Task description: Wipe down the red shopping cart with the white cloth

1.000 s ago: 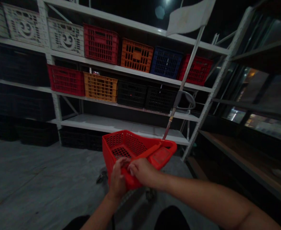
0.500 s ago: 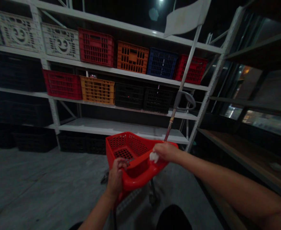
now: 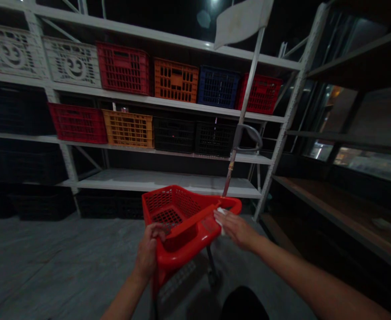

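A small red plastic shopping cart point(image 3: 182, 258) stands on the floor in front of me, its basket pierced with a lattice. My left hand point(image 3: 149, 244) is wrapped around the near left rim of the cart. On the right side, my right hand point(image 3: 237, 226) presses a white cloth point(image 3: 221, 218) against the red handle section, with the fingers partly covering the cloth. A metal pole point(image 3: 248, 93) rises from the cart's far right corner, carrying a whitish flag point(image 3: 242, 23) and a grey loop handle point(image 3: 248, 138).
A white metal rack point(image 3: 168, 182) spans the background, holding a red crate point(image 3: 123, 69), an orange crate point(image 3: 176, 81), a blue crate point(image 3: 218, 86) and several more. Dark shelving point(image 3: 342, 200) stands close on the right. Grey concrete floor point(image 3: 48, 262) extends to the left.
My right hand has slid with the cloth from the top rim down toward the outer right side of the handle section. My left hand stays on the rim. The view has shifted slightly right.
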`<state>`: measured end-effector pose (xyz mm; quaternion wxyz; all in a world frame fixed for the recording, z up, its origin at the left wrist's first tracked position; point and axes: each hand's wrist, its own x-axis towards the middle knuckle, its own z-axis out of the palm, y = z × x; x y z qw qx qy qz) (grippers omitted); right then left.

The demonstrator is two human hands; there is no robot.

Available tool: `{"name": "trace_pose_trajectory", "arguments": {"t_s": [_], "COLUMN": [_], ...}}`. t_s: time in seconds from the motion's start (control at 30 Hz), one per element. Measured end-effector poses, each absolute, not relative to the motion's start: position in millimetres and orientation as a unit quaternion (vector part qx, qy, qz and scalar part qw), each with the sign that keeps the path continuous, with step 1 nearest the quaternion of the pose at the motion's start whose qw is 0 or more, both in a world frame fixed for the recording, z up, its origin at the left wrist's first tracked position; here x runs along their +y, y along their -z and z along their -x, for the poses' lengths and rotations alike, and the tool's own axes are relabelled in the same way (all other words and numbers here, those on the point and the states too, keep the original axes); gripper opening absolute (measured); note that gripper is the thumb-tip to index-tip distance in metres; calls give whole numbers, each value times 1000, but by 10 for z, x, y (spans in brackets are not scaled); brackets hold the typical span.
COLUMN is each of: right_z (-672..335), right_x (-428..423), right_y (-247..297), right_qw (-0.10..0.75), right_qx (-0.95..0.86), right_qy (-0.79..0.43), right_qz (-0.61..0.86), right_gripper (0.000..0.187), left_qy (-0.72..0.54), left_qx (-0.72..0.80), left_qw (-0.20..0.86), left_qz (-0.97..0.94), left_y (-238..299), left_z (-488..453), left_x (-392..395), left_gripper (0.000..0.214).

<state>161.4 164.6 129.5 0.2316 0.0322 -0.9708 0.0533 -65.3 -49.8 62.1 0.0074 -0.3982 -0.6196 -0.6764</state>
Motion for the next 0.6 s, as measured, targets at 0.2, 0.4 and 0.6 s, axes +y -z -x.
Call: {"name": "trace_pose_trajectory", "arguments": {"t_s": [0.2, 0.4, 0.6], "right_z": [-1282, -920, -464], "right_x": [1866, 1673, 1891], "right_y": [-1260, -1398, -1621], "right_qw": [283, 228, 71], "right_qx": [-939, -953, -965], "right_qy": [-59, -120, -205], "right_qz": [187, 158, 148], "right_gripper": [40, 38, 32], "left_qy": [601, 490, 289], "left_qx": [-663, -707, -832], "left_qw": [-5, -83, -23], "left_qz": [446, 503, 472], "left_y": [-610, -1019, -1494], "left_z": [885, 1254, 896], "left_x": [-489, -663, -653], "left_gripper": [33, 42, 57]}}
